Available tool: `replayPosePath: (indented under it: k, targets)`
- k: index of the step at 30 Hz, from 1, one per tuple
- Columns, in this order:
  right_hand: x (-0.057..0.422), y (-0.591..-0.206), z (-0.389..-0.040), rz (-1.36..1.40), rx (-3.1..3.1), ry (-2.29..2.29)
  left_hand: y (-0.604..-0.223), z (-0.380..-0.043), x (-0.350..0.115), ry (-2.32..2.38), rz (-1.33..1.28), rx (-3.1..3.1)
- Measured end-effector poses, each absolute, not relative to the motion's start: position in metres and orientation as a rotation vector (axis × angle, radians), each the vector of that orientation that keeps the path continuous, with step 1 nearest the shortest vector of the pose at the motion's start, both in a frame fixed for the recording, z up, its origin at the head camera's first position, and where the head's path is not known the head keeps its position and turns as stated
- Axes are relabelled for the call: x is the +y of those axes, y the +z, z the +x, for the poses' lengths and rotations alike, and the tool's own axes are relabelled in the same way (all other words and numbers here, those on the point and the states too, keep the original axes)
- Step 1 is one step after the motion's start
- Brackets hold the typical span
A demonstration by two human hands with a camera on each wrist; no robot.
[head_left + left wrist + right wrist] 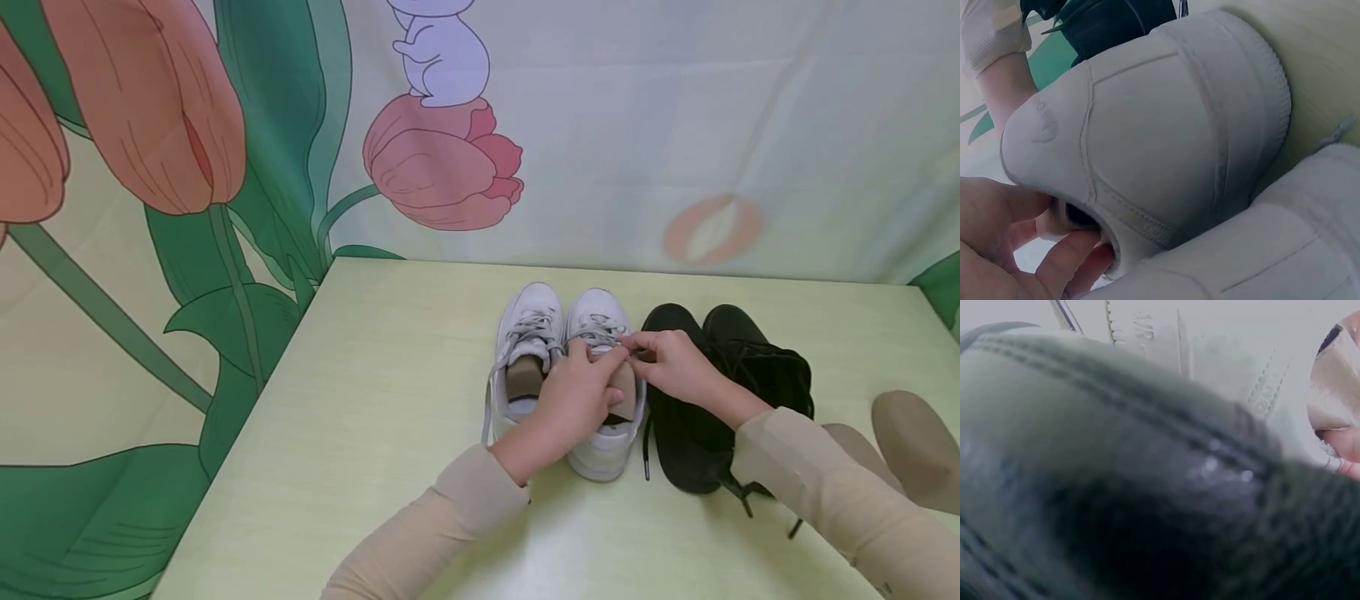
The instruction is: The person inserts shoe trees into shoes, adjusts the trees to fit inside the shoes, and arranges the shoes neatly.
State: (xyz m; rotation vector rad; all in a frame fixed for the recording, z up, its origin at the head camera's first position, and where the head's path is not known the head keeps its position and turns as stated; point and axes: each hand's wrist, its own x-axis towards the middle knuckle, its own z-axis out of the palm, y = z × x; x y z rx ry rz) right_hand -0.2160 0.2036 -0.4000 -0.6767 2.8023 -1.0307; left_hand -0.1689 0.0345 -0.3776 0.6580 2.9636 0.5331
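Observation:
Two white lace-up sneakers stand side by side, toes pointing away. My left hand (573, 392) reaches over the right white sneaker (600, 457), its fingers curled at the opening around a tan insole (622, 392) that shows inside. In the left wrist view, thumb and fingers (1063, 265) bend into the opening from both sides. My right hand (675, 364) comes from the right and pinches the sneaker's edge beside its laces (597, 327). The left white sneaker (536, 302) has another tan insole (525, 379) in it. A black shoe mostly blocks the right wrist view.
A pair of black lace-up shoes (693, 446) stands close on the right, under my right forearm, laces trailing onto the table (375, 400). Two loose tan insoles (911, 442) lie at the right. A tulip-printed cloth (600, 150) hangs behind the table's far edge.

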Motion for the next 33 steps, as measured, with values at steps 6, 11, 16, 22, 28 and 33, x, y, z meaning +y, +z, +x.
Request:
replayPosePath:
  k: [6, 11, 16, 22, 28, 33]
  targets:
    - [0.205, -0.397, -0.216, -0.720, 2.802, -1.057, -0.383, -0.169, 0.035, 0.652, 0.651, 2.981]
    - [0.206, -0.398, -0.217, -0.777, 2.823, -1.091, -0.386, -0.170, 0.036, 0.679, 0.674, 3.020]
    - [0.205, -0.398, -0.219, -0.711, 2.803, -1.060, -0.387, -0.172, 0.034, 0.690, 0.679, 3.015]
    - [0.205, -0.397, -0.220, -0.687, 2.793, -1.037, -0.386, -0.178, 0.029, 0.661, 0.658, 3.011]
    - [0.205, -0.400, -0.222, -0.696, 2.796, -1.038, -0.378, -0.182, 0.028, 0.645, 0.656, 2.935]
    - [0.205, -0.398, -0.222, -0.691, 2.806, -1.041, -0.370, -0.182, 0.033, 0.592, 0.611, 2.932]
